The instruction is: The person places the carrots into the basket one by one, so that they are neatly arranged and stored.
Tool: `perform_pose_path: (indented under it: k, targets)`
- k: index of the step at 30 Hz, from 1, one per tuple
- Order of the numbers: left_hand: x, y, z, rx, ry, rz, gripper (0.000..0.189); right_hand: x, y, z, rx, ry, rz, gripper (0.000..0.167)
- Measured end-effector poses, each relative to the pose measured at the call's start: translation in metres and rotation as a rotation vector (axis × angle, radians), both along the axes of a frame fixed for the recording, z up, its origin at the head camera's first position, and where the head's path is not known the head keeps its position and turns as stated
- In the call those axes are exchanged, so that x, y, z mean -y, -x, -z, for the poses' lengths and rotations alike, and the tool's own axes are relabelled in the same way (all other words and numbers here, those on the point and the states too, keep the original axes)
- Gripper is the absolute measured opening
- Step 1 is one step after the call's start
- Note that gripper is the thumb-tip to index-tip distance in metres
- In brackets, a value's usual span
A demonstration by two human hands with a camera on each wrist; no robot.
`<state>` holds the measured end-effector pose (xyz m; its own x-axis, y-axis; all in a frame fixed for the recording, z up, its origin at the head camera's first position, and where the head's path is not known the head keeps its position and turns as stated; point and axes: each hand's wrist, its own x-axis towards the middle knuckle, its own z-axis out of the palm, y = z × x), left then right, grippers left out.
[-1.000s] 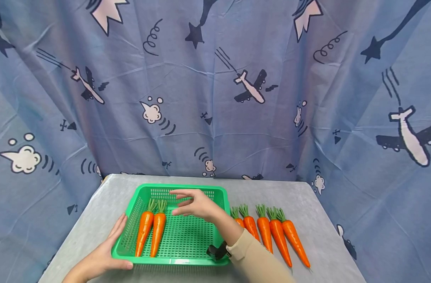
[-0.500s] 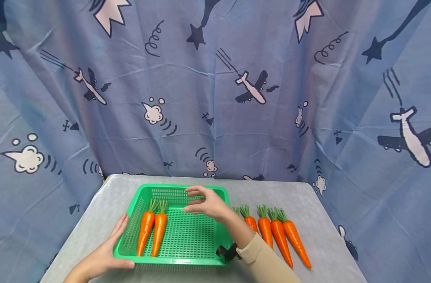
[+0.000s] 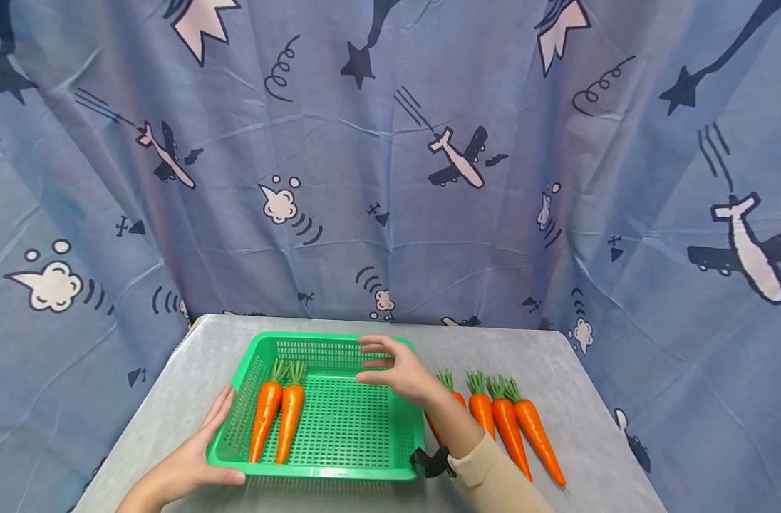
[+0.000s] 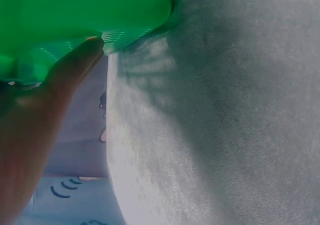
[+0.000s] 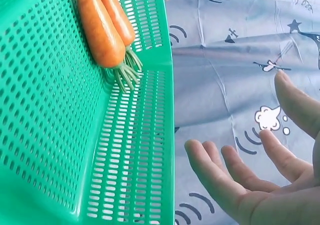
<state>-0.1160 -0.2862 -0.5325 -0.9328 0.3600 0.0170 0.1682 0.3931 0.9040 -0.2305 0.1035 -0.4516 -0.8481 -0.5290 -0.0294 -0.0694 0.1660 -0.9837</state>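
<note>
- Evidently, the left hand point(image 3: 188, 462) rested at the near left corner of a green basket point(image 3: 339, 472), its fingers point(image 3: 220, 410) fairly straight along the outer left wall and its thumb laid along the near side, so that the corner sat between them.
- Above the right part of the basket, the right hand point(image 3: 398, 372) hung with its fingers parted and gently bent, the thumb held away from them; in the right wrist view it stood apart from the rim.
- Inside the basket, near its left wall, lay two carrots, one further left point(image 3: 266, 419) and one beside it point(image 3: 290, 420), their green stalks toward the far wall and their tips toward the near one.
- To the right of the basket, at least four loose carrots point(image 3: 541, 438) lay in a row on the pale grey surface point(image 3: 188, 363), stalks at the far end; the right forearm partly hid those nearest the basket.
- Around the right wrist sat a black device point(image 3: 431, 463), with a beige sleeve point(image 3: 501, 476) behind it.
- Beyond the surface hung a blue curtain point(image 3: 339, 242) printed with planes, clouds and stars.
</note>
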Motion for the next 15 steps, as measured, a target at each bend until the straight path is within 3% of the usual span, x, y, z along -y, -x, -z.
perform_pose_path:
  k: [7, 15]
  targets:
    - [0.0, 0.001, -0.002, -0.006, 0.012, 0.0, 0.124, -0.015, -0.006, -0.002, -0.048, -0.042, 0.038, 0.068]
    - [-0.001, -0.001, -0.002, -0.032, 0.012, 0.004, 0.124, -0.03, -0.012, 0.0, -0.054, -0.019, 0.062, 0.067]
